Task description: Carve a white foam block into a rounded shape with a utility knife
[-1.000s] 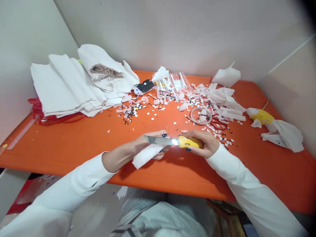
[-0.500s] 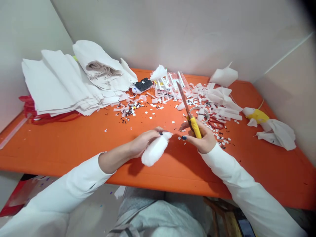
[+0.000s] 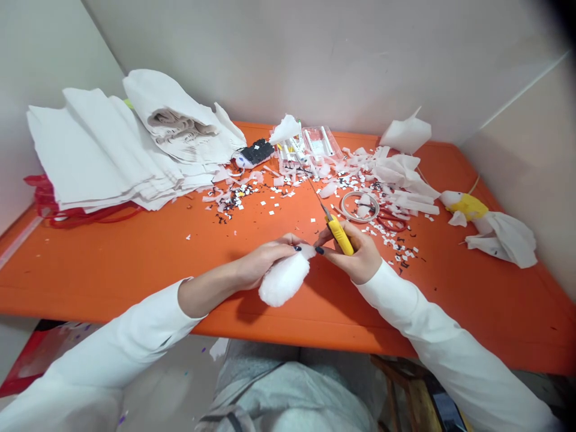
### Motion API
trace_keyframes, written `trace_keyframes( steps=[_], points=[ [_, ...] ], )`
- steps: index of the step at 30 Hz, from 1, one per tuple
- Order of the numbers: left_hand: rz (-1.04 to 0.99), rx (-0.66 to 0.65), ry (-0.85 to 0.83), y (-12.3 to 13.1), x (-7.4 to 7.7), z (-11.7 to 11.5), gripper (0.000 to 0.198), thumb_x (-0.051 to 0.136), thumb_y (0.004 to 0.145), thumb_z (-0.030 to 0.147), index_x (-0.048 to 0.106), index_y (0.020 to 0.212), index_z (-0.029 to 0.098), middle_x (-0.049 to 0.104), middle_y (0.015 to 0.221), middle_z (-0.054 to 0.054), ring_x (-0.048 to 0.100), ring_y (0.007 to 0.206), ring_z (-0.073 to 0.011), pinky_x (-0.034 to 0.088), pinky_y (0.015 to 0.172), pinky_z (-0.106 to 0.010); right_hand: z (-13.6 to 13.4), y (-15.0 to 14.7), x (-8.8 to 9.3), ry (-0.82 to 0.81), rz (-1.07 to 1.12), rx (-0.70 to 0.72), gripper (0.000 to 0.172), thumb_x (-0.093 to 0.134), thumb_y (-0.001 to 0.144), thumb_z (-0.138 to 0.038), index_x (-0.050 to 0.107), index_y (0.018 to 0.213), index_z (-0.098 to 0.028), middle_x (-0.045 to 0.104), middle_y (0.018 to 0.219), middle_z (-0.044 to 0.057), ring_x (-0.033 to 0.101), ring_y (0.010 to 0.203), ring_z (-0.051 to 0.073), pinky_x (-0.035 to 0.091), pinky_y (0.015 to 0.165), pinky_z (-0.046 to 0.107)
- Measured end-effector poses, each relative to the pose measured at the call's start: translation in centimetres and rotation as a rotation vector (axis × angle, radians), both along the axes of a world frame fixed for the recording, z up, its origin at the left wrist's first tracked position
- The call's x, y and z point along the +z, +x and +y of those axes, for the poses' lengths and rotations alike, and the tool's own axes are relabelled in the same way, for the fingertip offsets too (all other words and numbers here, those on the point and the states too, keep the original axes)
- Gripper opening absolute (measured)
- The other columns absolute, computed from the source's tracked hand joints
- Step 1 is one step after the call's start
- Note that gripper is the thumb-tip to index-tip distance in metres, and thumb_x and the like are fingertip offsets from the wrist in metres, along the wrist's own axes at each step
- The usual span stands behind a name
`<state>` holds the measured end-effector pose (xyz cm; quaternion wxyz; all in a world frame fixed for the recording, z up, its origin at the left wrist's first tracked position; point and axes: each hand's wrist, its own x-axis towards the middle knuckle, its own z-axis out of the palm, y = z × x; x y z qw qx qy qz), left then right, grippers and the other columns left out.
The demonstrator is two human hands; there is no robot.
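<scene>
My left hand (image 3: 265,261) is closed on a white, rounded piece of foam (image 3: 284,281), its narrow end toward the right. Above the near part of the orange table (image 3: 180,288), the piece tilts with its wide end toward me. In my right hand (image 3: 357,255) is a utility knife (image 3: 339,234) with a yellow handle; its long blade points away from me, up and to the left. The right thumb and a fingertip are at the narrow end of the foam. Some of the left fingers are hidden behind the piece.
White sheets (image 3: 99,150) are piled at the left over a red bag (image 3: 45,198). Scraps (image 3: 238,192), a tape roll (image 3: 360,207) and a box of markers (image 3: 321,144) lie along the back. A yellow-and-white foam figure (image 3: 468,206) is at the right.
My right hand has moved left with the utility knife, its fingertips now at the foam's narrow end. The foam piece has turned slightly, showing more of its broad face.
</scene>
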<state>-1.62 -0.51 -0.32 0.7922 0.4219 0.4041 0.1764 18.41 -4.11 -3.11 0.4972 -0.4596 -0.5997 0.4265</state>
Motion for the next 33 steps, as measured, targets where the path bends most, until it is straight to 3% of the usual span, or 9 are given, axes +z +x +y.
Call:
trace_keyframes(
  steps=[6, 8, 11, 14, 18, 20, 22, 28, 33],
  points=[
    [-0.013, -0.007, 0.016, 0.0, -0.1, 0.1, 0.029, 0.068, 0.071, 0.029, 0.058, 0.094, 0.014, 0.061, 0.075, 0.000, 0.053, 0.054, -0.0090, 0.039, 0.047, -0.020, 0.2, 0.4, 0.2, 0.040, -0.087, -0.045, 0.015, 0.069, 0.074, -0.021, 0.060, 0.086, -0.020, 0.069, 0.083, 0.002, 0.067, 0.079, 0.017, 0.056, 0.078, 0.033],
    [-0.036, -0.020, 0.008, 0.0, -0.2, 0.2, 0.036, 0.072, 0.071, 0.033, 0.055, 0.097, 0.015, 0.064, 0.081, -0.002, 0.056, 0.056, -0.0097, 0.040, 0.047, -0.020, 0.6, 1.0, 0.1, 0.050, -0.061, -0.120, 0.017, 0.071, 0.073, -0.024, 0.061, 0.086, -0.020, 0.069, 0.082, 0.002, 0.067, 0.078, 0.017, 0.057, 0.075, 0.033],
    [-0.095, -0.024, 0.034, 0.0, -0.4, 0.3, 0.050, 0.076, 0.069, 0.039, 0.050, 0.106, 0.017, 0.068, 0.091, -0.006, 0.063, 0.063, -0.0129, 0.044, 0.053, -0.021, 1.4, 2.7, 0.2, 0.049, -0.025, -0.334, 0.025, 0.075, 0.071, -0.030, 0.060, 0.088, -0.020, 0.069, 0.084, 0.003, 0.067, 0.078, 0.018, 0.056, 0.072, 0.032],
    [-0.063, -0.004, 0.123, -0.1, -0.6, 0.6, 0.057, 0.082, 0.064, 0.038, 0.051, 0.106, 0.015, 0.069, 0.095, -0.009, 0.066, 0.074, -0.0162, 0.049, 0.063, -0.024, 2.0, 6.1, 0.8, 0.044, -0.145, -0.588, 0.031, 0.077, 0.069, -0.033, 0.059, 0.089, -0.019, 0.068, 0.086, 0.005, 0.066, 0.080, 0.020, 0.054, 0.074, 0.034],
    [-0.001, 0.023, 0.199, -0.3, -0.6, 0.7, 0.046, 0.080, 0.066, 0.041, 0.053, 0.091, 0.014, 0.070, 0.092, -0.010, 0.064, 0.067, -0.0135, 0.047, 0.059, -0.022, 2.2, 11.5, 1.8, -0.068, -0.702, -0.931, 0.031, 0.074, 0.070, -0.037, 0.061, 0.092, -0.020, 0.065, 0.077, 0.008, 0.059, 0.070, 0.025, 0.045, 0.068, 0.040],
    [-0.059, 0.035, 0.203, -0.3, -0.7, 0.6, 0.043, 0.076, 0.071, 0.043, 0.048, 0.090, 0.017, 0.072, 0.095, -0.011, 0.065, 0.067, -0.0147, 0.047, 0.058, -0.023, 2.1, 13.3, 2.0, -0.155, -0.896, -0.955, 0.026, 0.069, 0.074, -0.035, 0.064, 0.095, -0.019, 0.064, 0.079, 0.011, 0.056, 0.071, 0.027, 0.040, 0.069, 0.042],
    [-0.101, 0.035, 0.195, -0.3, -0.7, 0.4, 0.042, 0.072, 0.075, 0.044, 0.043, 0.092, 0.019, 0.072, 0.094, -0.012, 0.066, 0.068, -0.0167, 0.048, 0.058, -0.025, 2.1, 14.0, 2.0, -0.191, -0.952, -0.951, 0.023, 0.065, 0.075, -0.029, 0.068, 0.095, -0.019, 0.065, 0.080, 0.013, 0.054, 0.072, 0.027, 0.038, 0.070, 0.043],
    [-0.230, 0.119, 0.090, -0.4, -0.8, 0.2, 0.044, 0.069, 0.072, 0.042, 0.046, 0.102, 0.020, 0.068, 0.089, -0.007, 0.065, 0.083, -0.0227, 0.050, 0.062, -0.030, 2.4, 11.8, 1.4, -0.128, -0.737, -0.857, 0.034, 0.073, 0.067, -0.031, 0.069, 0.097, -0.018, 0.068, 0.079, 0.008, 0.056, 0.068, 0.023, 0.042, 0.066, 0.035],
    [-0.179, 0.037, 0.116, -0.6, -0.7, 0.3, 0.035, 0.060, 0.076, 0.034, 0.061, 0.105, 0.015, 0.064, 0.103, -0.009, 0.057, 0.085, -0.0184, 0.046, 0.071, -0.027, 2.2, 8.3, 0.5, -0.022, -0.569, -0.607, 0.031, 0.068, 0.070, -0.033, 0.069, 0.097, -0.018, 0.065, 0.076, 0.003, 0.058, 0.067, 0.019, 0.046, 0.065, 0.033]
  ],
)
